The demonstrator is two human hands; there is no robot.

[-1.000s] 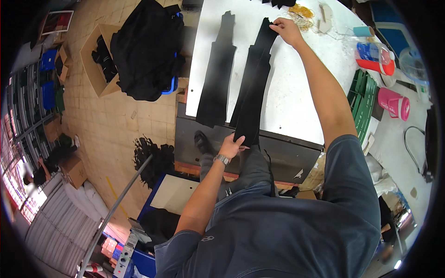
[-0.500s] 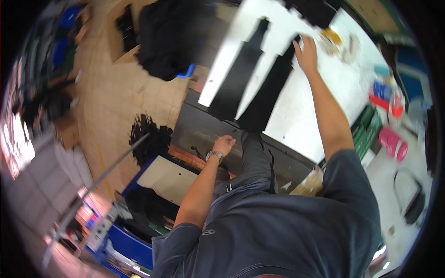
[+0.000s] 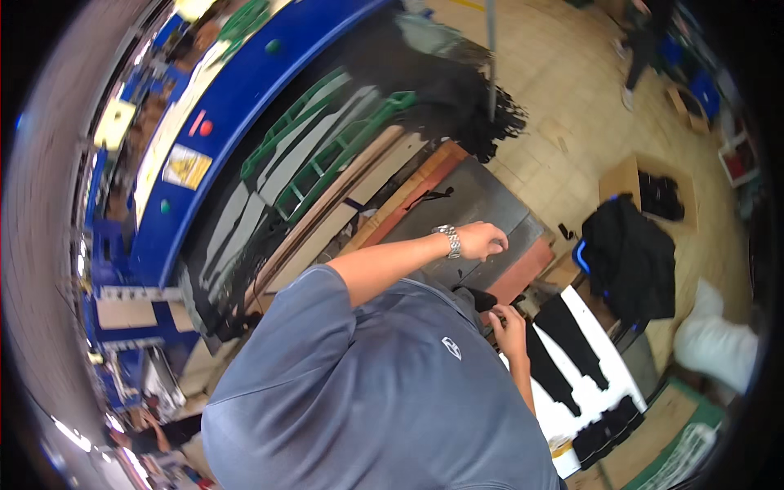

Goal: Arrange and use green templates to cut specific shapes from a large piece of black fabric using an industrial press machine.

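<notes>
Holds nothing in the loosely spread left grip [image 3: 483,240], but cannot tell if pinching with the right grip [image 3: 512,329], beside long black cloth pieces [image 3: 572,339] on the white counter [image 3: 552,419].

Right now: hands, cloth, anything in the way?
Left hand half-curled, seemingly empty. Right hand beside black strips, grip unclear. Strips on white table, dark pile near their narrow ends.

Moderate, even light is recorded over the tiled floor [image 3: 555,98]; no hard shadows are noted. Glare is registered at the strip lamps [image 3: 72,435], lower left, and the white tabletop [image 3: 551,418] is rendered near-blank. Detail is lost in the black cloth heap [image 3: 633,265]. The blue panel [image 3: 240,87] is bowed by fisheye distortion; the rim is blurred, the corners blackened.
</notes>
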